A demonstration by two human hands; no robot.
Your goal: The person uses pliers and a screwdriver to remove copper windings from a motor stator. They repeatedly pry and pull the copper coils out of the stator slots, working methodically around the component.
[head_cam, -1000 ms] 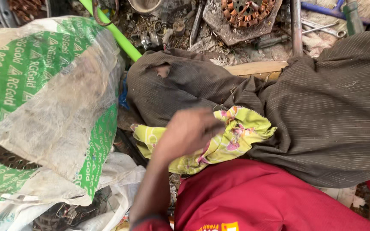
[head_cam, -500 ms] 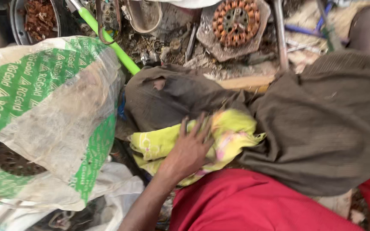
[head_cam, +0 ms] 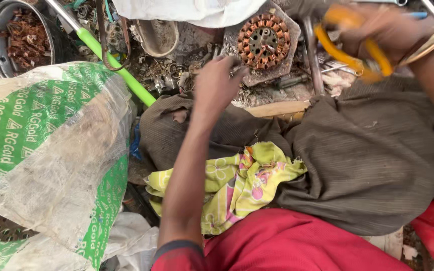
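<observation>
The left hand (head_cam: 217, 85), fingers loosely spread and holding nothing, reaches toward the copper-wound motor core (head_cam: 263, 41) at top centre, nearly touching its slab; the right hand (head_cam: 388, 35), upper right, is closed around orange-handled pliers (head_cam: 350, 47). This looks like the reach-and-steady step; gripping the core comes next. Scrap crowds it tightly, leaving room only from below, over the brown cloth (head_cam: 367, 150)

Copper-wound metal stator (head_cam: 264, 41) dull, grimy; pliers (head_cam: 350, 47) glossy orange plastic grips; brown cloth (head_cam: 367, 150) matt, ribbed.
</observation>
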